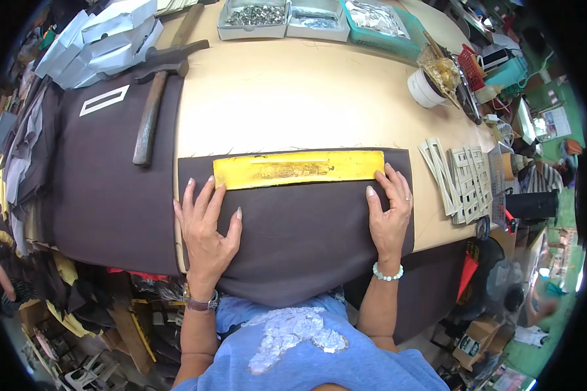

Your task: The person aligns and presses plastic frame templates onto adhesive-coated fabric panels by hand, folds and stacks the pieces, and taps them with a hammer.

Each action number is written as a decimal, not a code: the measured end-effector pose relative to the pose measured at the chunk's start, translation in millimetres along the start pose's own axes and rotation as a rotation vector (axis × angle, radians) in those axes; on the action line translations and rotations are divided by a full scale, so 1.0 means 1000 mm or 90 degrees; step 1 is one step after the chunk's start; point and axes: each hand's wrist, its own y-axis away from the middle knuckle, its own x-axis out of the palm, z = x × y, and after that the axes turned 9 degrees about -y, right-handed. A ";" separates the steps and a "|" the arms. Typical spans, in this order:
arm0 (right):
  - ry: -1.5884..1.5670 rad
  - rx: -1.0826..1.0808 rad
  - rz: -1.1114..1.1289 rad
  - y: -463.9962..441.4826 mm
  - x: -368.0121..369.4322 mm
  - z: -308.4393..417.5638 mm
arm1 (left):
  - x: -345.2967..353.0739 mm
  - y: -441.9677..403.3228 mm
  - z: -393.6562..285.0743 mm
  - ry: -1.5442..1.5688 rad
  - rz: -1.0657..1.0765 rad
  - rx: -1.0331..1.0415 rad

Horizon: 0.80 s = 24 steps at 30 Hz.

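Note:
A yellow strip [355, 167] with a worn, dark-marked middle lies across the upper edge of a dark cloth [293, 234]. My left hand [209, 225] rests on the cloth with its fingers spread, fingertips at the strip's left end. At the strip's right end my right hand [390, 215] touches the corner with its fingertips, the thumb apart on the cloth. Neither hand is closed round anything. The cloth hangs over the table's near edge toward my body.
Two hammers [151, 117] lie at the upper left by a white rectangular frame [103, 101] on more dark cloth. Boxes of metal parts [253, 31] stand at the back. A white tub [425, 90] and slotted pale pieces [469, 186] are on the right.

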 end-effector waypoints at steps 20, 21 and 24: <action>0.046 0.008 0.001 -0.001 0.005 0.002 | 0.006 -0.002 0.001 -0.021 -0.010 0.029; 0.044 0.008 0.000 -0.001 0.005 0.002 | 0.006 -0.002 0.001 -0.020 -0.009 0.028; 0.033 -0.003 0.001 -0.002 0.004 0.002 | 0.007 -0.001 0.002 -0.018 -0.012 0.028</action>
